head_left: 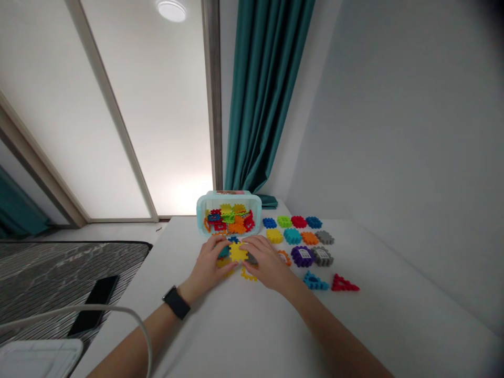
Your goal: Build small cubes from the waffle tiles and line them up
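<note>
Between my two hands is a yellow square building piece (238, 252) with notched edges. My left hand (212, 257), a dark watch on its wrist, pinches the piece from the left. Its right side is gripped by the fingers of my right hand (268, 260). Around and under the hands lie more notched pieces, partly hidden: a teal one (224, 252), a grey one (252, 259) and a yellow open-frame one (249, 275). Just behind the hands stands a pale blue plastic bin (200, 212) holding several red, yellow, green and orange pieces.
Right of my hands, several pieces lie in rows, among them a purple block (302, 256) and an orange piece (310, 238). Nearer are a blue triangle (315, 281) and a red triangle (344, 283). A white cable (118, 308) crosses my left forearm. A phone (94, 304) lies at left.
</note>
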Action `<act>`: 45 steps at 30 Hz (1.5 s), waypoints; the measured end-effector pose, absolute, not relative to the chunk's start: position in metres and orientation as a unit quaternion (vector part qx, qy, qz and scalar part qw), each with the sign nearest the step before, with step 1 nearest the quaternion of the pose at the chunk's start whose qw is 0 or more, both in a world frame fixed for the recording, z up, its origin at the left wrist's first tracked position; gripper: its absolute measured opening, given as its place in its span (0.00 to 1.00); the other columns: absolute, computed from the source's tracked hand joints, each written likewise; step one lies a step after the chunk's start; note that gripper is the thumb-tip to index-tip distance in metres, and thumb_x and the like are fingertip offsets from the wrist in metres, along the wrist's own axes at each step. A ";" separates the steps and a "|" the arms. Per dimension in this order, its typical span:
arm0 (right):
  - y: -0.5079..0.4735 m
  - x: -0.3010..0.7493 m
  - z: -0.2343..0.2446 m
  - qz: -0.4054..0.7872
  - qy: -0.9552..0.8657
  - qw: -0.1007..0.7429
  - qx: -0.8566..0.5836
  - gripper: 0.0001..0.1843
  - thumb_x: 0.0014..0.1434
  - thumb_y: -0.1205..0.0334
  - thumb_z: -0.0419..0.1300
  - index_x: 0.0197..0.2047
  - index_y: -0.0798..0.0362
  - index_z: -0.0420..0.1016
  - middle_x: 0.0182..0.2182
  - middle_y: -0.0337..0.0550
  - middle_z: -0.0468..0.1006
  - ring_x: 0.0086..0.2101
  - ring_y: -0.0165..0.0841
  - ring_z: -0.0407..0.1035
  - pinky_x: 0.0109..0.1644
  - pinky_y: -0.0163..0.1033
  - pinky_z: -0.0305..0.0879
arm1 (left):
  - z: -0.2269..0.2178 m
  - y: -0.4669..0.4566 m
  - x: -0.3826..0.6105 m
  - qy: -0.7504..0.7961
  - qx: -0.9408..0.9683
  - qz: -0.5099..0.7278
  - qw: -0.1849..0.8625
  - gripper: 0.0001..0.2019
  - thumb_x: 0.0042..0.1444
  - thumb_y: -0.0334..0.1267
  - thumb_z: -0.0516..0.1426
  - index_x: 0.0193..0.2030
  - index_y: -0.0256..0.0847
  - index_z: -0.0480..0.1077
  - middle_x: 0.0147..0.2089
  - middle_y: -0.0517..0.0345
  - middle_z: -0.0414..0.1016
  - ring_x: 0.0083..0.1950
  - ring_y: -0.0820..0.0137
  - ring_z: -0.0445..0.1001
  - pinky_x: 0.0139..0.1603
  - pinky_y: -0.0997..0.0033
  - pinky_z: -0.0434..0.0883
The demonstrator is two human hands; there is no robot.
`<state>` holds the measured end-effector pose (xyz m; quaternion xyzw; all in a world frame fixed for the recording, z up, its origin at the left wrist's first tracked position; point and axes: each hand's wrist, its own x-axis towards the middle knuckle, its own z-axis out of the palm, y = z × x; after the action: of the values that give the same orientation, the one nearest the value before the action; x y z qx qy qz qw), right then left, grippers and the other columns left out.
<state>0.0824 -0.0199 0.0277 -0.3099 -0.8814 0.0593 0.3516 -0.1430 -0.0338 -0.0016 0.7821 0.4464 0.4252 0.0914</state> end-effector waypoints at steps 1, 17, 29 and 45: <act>-0.018 0.084 0.030 0.055 -0.882 0.350 -0.311 0.20 0.57 0.69 0.65 0.53 0.48 0.75 0.53 0.51 0.77 0.55 0.46 0.68 0.60 0.59 0.66 | -0.001 -0.032 -0.141 0.447 0.785 0.420 0.088 0.22 0.57 0.45 0.65 0.57 0.47 0.71 0.57 0.48 0.69 0.58 0.56 0.70 0.60 0.48 0.70; 0.056 0.157 0.038 0.013 -0.905 0.255 -0.340 0.17 0.53 0.72 0.65 0.46 0.50 0.75 0.45 0.47 0.79 0.49 0.45 0.70 0.56 0.55 0.66 | 0.006 0.031 -0.082 0.428 0.826 0.357 0.087 0.18 0.59 0.39 0.63 0.56 0.43 0.70 0.55 0.48 0.74 0.58 0.54 0.71 0.59 0.52 0.69; 0.097 0.203 0.027 0.045 -0.901 0.195 -0.385 0.15 0.54 0.70 0.65 0.45 0.51 0.73 0.47 0.49 0.79 0.53 0.47 0.70 0.60 0.55 0.63 | 0.011 0.057 -0.045 0.387 0.882 0.259 0.068 0.11 0.64 0.34 0.55 0.51 0.40 0.73 0.52 0.50 0.76 0.53 0.60 0.74 0.57 0.57 0.71; 0.097 0.208 0.021 0.079 -0.899 0.181 -0.391 0.11 0.58 0.69 0.63 0.45 0.50 0.72 0.49 0.49 0.78 0.53 0.46 0.69 0.61 0.55 0.63 | 0.014 0.053 -0.040 0.405 0.886 0.203 0.100 0.16 0.66 0.36 0.53 0.59 0.39 0.68 0.58 0.47 0.73 0.57 0.58 0.73 0.59 0.56 0.72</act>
<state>0.2075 0.0971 0.0213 -0.3908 -0.8990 0.0791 0.1811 -0.0397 0.0534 0.0142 0.8860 0.4047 0.2028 0.1002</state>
